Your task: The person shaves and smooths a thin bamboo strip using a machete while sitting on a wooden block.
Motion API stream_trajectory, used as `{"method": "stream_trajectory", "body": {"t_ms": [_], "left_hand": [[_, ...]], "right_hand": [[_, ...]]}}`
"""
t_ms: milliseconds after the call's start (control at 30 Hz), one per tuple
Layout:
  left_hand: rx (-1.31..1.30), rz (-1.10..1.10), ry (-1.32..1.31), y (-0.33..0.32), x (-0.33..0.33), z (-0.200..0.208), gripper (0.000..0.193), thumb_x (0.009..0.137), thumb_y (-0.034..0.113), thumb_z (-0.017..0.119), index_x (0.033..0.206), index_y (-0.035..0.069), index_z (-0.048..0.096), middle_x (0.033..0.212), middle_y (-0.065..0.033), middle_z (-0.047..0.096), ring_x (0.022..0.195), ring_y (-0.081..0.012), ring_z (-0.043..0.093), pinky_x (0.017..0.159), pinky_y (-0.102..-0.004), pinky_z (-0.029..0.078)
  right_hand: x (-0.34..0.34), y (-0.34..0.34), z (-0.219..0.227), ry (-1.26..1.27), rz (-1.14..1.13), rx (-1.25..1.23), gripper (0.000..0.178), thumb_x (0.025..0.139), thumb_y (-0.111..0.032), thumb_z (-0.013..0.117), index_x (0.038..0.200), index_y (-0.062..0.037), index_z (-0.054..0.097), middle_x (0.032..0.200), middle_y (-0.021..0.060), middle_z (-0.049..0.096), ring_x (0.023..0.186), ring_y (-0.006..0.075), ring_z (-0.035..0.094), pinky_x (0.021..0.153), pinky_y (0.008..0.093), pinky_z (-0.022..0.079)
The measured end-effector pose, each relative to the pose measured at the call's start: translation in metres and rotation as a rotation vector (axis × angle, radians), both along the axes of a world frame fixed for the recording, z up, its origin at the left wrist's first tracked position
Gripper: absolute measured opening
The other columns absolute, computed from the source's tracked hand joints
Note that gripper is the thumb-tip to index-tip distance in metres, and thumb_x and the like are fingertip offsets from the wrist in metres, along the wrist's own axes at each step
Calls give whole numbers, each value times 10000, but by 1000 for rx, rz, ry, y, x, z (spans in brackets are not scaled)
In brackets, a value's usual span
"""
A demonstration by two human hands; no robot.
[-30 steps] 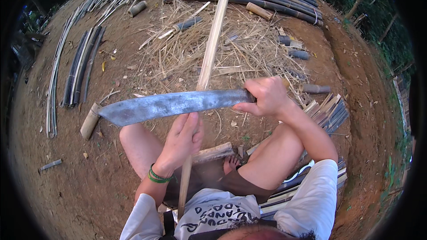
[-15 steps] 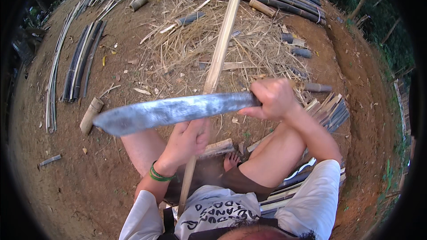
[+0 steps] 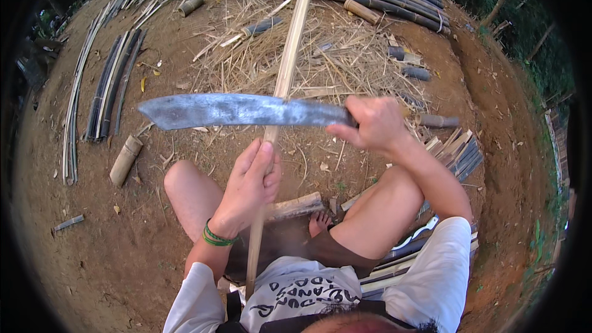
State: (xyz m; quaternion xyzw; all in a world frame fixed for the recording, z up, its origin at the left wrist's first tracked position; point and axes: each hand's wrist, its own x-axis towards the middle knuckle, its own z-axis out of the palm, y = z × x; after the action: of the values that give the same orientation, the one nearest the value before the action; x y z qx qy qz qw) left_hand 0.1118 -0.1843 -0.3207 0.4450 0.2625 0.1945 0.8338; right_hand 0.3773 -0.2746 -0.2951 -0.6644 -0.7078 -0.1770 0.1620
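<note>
A long, pale bamboo strip (image 3: 291, 46) runs from my lap away from me past the top edge of the head view. My left hand (image 3: 251, 171) is wrapped around its near part, a green band on the wrist. My right hand (image 3: 376, 124) grips a machete (image 3: 228, 110) by its handle, which the fingers mostly hide. Its broad grey blade points left and lies across the strip, just beyond my left hand. Whether the edge bites into the strip I cannot tell. A cut bamboo piece (image 3: 290, 208) lies between my legs.
Loose shavings (image 3: 246, 65) cover the ground ahead. Dark bamboo poles (image 3: 345, 1) lie at the far side. Split strips (image 3: 114, 86) lie at the left, near a short bamboo section (image 3: 126, 160). A bundle of split pieces (image 3: 459, 157) sits beside my right knee.
The machete and my right hand have moved away from me, along the strip. My left hand has shifted slightly left and away, and the strip's far part has swung a little left.
</note>
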Motion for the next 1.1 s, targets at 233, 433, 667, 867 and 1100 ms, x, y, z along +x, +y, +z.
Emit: {"method": "stream_trajectory", "body": {"t_ms": [233,433,667,867,1100], "left_hand": [[-20,-82,-25,-7,-9,-15,264,1095,355,422,998,114,467,643,46,406,475,-47,349,417,-214,285],[48,-66,-25,-2,0,-15,283,1100,342,401,951,106,449,621,48,396,465,-43,373,412,-218,305],[65,-48,1,-4,3,-13,312,1100,326,396,914,82,453,620,41,408,471,-45,351,427,-227,310],[33,-134,-46,5,-3,-35,289,1096,344,416,991,83,480,633,41,414,478,-45,336,432,-224,292],[1,-53,-3,2,-2,-20,266,1086,348,449,1009,96,489,655,47,422,506,-38,370,455,-212,307]], "right_hand": [[40,15,6,93,-151,72,653,877,-684,613,632,-83,542,506,90,557,432,263,578,416,401,442],[9,-8,-6,102,-25,-18,624,855,-656,655,643,-77,556,526,98,577,446,281,606,431,414,463],[-4,-9,0,17,105,-38,640,828,-676,672,646,-81,524,541,85,569,438,282,597,423,396,471],[-4,-10,-3,-29,151,-12,654,829,-689,665,623,-91,500,527,75,557,424,269,583,408,385,447],[0,-8,-8,-32,92,-35,664,807,-699,678,617,-95,478,516,66,539,417,263,569,409,384,444]]}}
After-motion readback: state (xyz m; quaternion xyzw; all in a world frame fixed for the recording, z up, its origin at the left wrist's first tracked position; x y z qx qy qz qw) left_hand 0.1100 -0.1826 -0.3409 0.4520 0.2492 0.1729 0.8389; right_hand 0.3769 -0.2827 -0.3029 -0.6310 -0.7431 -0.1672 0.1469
